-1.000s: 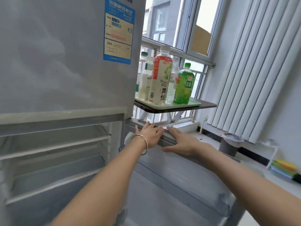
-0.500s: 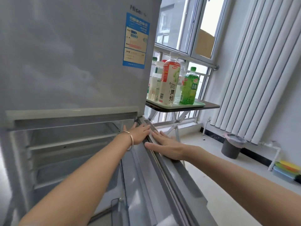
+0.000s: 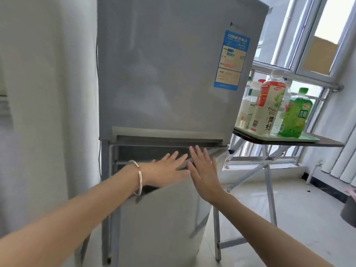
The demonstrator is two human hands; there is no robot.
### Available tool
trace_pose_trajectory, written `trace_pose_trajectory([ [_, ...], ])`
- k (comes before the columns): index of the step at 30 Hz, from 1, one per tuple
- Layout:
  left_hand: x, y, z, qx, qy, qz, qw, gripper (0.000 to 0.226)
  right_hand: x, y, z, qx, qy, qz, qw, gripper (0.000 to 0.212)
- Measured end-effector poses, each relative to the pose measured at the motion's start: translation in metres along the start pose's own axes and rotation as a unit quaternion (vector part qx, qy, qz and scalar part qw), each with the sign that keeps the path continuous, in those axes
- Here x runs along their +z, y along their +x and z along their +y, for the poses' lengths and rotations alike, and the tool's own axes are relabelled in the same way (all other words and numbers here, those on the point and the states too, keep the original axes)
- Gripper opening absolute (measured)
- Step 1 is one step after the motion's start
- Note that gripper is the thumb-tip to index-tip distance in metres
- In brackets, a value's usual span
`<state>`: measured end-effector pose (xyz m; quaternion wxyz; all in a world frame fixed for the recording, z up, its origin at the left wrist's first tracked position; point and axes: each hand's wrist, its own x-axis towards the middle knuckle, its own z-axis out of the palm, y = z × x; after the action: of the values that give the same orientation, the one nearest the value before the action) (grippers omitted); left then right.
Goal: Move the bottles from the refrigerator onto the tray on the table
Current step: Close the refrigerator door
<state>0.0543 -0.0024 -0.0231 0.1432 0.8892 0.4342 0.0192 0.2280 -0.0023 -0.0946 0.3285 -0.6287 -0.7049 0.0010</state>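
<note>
A grey refrigerator [image 3: 169,78] fills the middle of the view. Its lower door [image 3: 163,218] stands nearly closed, with a narrow gap at the top. My left hand [image 3: 167,171], with a bracelet on the wrist, lies flat on the door's top edge, fingers spread. Beside it my right hand [image 3: 205,170] presses flat against the same door, holding nothing. To the right, a pale green tray [image 3: 306,139] sits on a dark folding table [image 3: 327,143]. On the tray stand several bottles, among them a tall white and red one [image 3: 269,106] and a green one [image 3: 294,116].
A white curtain [image 3: 48,93] hangs left of the refrigerator. Behind the table are windows with a rail [image 3: 300,76] and vertical blinds [image 3: 344,147]. A dark waste bin [image 3: 349,209] stands on the pale floor at the right edge.
The lower refrigerator door has swung from wide open to almost closed, with both flat hands following it. The view has shifted, so the refrigerator now sits in the centre.
</note>
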Motion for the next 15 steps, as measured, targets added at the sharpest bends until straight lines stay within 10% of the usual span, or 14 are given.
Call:
trace_pose_trajectory([
  [7,0.022,0.017,-0.083,0.03,0.302,0.293,0.907,0.059,0.062,0.045,-0.026,0.017,-0.042,0.116,0.992,0.067],
  [15,0.013,0.057,-0.136,0.021,0.397,0.385,0.833,0.083,0.114,0.094,-0.033,0.056,-0.034,0.26,0.964,0.068],
])
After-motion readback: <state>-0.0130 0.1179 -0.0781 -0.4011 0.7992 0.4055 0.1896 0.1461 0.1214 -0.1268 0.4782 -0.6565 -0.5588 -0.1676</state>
